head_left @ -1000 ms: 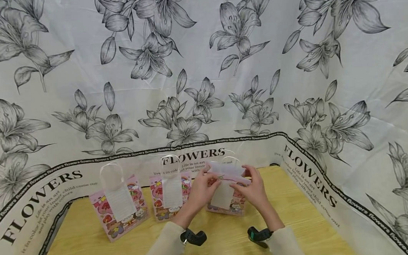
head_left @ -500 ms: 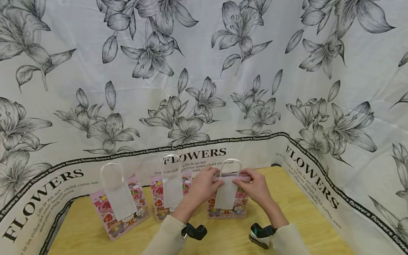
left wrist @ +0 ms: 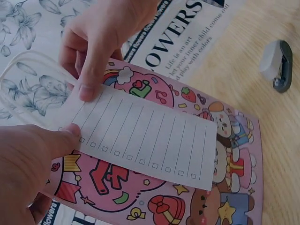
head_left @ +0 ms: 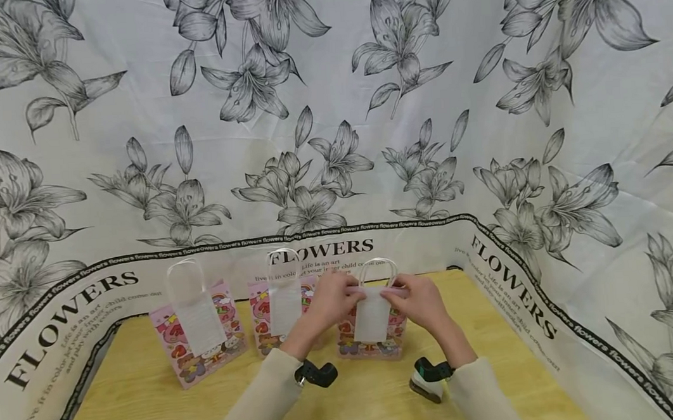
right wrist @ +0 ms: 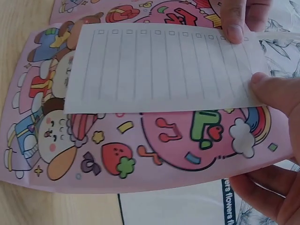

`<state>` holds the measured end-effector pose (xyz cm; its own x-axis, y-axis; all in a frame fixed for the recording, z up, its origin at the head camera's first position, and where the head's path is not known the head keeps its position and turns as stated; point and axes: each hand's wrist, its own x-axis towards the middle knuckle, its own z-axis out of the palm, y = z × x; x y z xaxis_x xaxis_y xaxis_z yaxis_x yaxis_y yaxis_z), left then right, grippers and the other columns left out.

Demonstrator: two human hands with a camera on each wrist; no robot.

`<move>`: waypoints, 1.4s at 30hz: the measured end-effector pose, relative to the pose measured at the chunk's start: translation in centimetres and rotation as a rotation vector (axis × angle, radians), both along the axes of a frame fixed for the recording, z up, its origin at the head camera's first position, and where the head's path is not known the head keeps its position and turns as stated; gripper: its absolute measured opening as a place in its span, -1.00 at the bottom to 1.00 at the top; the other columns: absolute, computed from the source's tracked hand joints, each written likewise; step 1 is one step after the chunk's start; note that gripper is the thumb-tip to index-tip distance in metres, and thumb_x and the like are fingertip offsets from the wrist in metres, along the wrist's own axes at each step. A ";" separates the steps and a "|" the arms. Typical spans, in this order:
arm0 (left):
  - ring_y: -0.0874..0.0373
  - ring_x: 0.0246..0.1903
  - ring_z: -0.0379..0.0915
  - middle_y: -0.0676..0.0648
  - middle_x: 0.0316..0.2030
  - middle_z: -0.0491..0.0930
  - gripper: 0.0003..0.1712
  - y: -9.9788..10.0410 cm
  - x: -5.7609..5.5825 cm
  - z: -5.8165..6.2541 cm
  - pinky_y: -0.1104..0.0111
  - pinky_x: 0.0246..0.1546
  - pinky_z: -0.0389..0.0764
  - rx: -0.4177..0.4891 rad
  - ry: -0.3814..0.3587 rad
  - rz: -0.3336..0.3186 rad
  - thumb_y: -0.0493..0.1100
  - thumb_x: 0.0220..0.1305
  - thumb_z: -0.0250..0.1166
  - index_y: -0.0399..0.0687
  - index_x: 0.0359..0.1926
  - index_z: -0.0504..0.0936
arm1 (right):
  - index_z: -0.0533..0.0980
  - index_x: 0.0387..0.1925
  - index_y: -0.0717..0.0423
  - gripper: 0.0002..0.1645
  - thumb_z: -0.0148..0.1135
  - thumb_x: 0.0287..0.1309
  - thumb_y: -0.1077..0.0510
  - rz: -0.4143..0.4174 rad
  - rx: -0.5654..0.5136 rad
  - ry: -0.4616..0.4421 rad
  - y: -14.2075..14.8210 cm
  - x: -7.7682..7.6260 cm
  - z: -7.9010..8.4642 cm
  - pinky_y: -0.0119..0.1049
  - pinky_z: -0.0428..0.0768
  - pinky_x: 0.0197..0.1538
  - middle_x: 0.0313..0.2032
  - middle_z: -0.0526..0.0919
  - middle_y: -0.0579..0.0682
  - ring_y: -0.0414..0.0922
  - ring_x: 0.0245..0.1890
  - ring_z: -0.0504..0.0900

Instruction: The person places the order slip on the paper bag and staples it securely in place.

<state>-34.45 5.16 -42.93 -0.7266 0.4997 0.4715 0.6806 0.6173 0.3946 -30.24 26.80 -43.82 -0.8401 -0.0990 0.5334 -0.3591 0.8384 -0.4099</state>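
Pinching the pink bag (head_left: 371, 349) at its top edge, together with the white slip (head_left: 372, 317), the left hand (head_left: 334, 300) and right hand (head_left: 424, 300) hold it. It looks light, thin and easily creased, so that edge suits gripping. It lies at the left hand's four o'clock, the right's eight. Farther off, toward nine, sits a similar bag (head_left: 261, 322).

Pink cartoon bag (right wrist: 187, 140), lined white slip (right wrist: 159, 70) over its front
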 end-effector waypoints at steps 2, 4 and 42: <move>0.26 -0.41 0.47 0.09 -0.39 0.61 -0.83 -0.2 -0.1 -0.3 0.37 -0.27 0.50 0.056 -0.084 -0.045 -0.06 0.21 0.41 -0.06 -0.30 0.75 | 0.63 -0.46 -0.06 -0.80 0.48 0.04 -0.04 0.003 0.034 0.011 -0.3 -0.2 0.2 -0.17 0.56 -0.36 -0.51 0.66 -0.16 -0.19 -0.50 0.60; 0.28 -0.48 0.42 0.08 -0.41 0.56 -0.86 -0.5 -0.1 -0.8 0.42 -0.46 0.48 0.116 -0.178 -0.072 -0.10 0.23 0.39 -0.09 -0.32 0.73 | 0.63 -0.49 -0.07 -0.80 0.47 0.05 -0.05 0.006 0.059 0.006 -0.5 -0.2 0.3 -0.21 0.54 -0.41 -0.54 0.65 -0.19 -0.23 -0.54 0.58; 0.16 -0.24 0.56 -0.03 -0.05 0.58 -0.57 0.0 -0.1 -2.1 0.32 -0.30 0.57 0.007 -0.039 0.054 0.11 0.39 0.18 -0.07 0.06 0.60 | 0.49 -0.01 0.14 -0.71 0.23 0.32 0.09 0.117 -0.488 -0.238 -1.8 -0.5 -2.0 -0.19 0.61 -0.24 -0.19 0.61 0.11 -0.02 -0.21 0.63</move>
